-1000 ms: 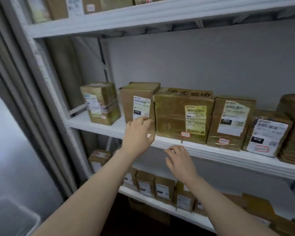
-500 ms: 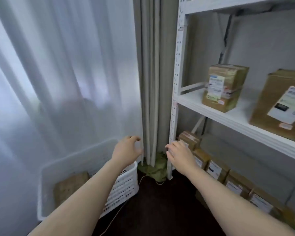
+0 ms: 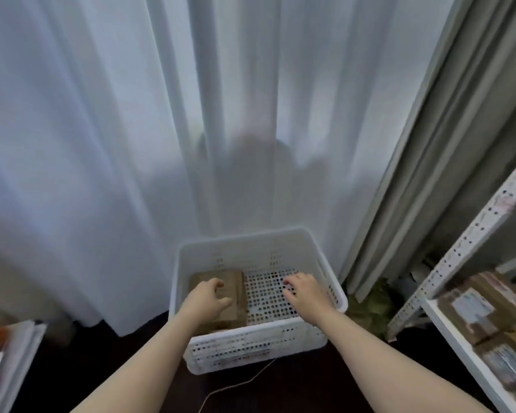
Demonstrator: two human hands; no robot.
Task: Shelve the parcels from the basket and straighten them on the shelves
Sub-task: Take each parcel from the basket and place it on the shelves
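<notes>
Forearms reach forward and down over a dark floor, where a thin cord [image 3: 236, 386] trails. Just beyond stands the white basket [image 3: 251, 350].

The hands are apart, both inside the rim. The left hand [image 3: 207, 296] hangs over the basket's left half with fingers loosely curled and thumb spread. No grip has closed, and I cannot tell whether it touches anything. The right hand [image 3: 304, 293] is slack over the bare perforated bottom and holds nothing.

The one brown parcel [image 3: 236, 289] lies flat against the left wall, directly under the left hand. Its longer side seems to run near-to-far.

Judgement: the left hand is nearer, and the right must cross leftward to reach the parcel's free edge.

The shelf [image 3: 462, 248], with its shelved parcels [image 3: 474, 311], stands off to the right, so the carry would swing that way. A white curtain [image 3: 131, 144] hangs behind.
</notes>
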